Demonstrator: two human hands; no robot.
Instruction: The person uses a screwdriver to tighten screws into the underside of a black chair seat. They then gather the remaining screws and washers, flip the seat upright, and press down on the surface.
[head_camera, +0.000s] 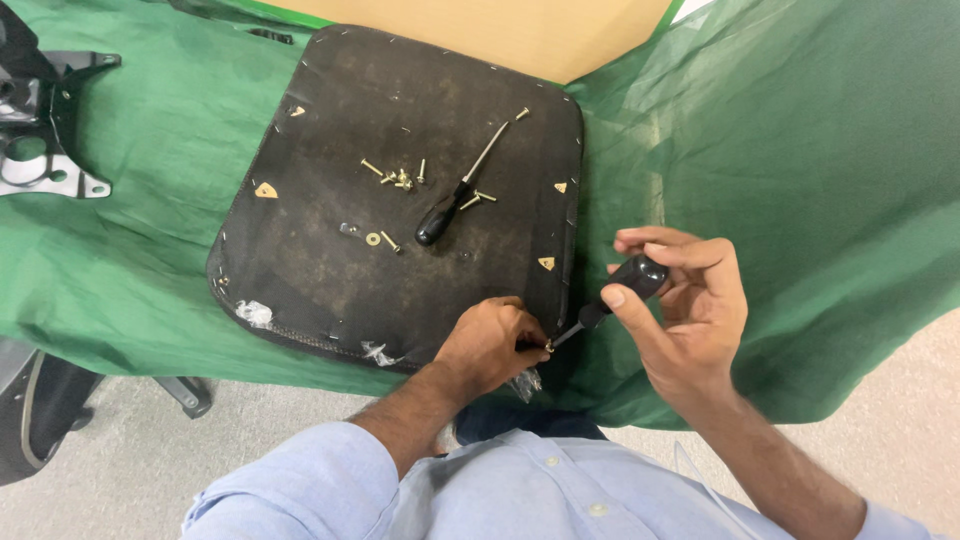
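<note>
Right hand (690, 300): curled, gripped black-handled screwdriver (610, 300). Left hand (492, 338): pinched brass screw (550, 346) at matte black seat panel (330, 180) corner; loose screws (400, 180) lay scattered.

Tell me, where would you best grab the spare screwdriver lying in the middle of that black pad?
Probably by its thick black handle, coming from above at the end nearer the person. The spare screwdriver lies flat on the black pad, its thin metal shaft slanting away toward the far right. Loose screws lie close beside the shaft, so the handle end looks freer.
</note>
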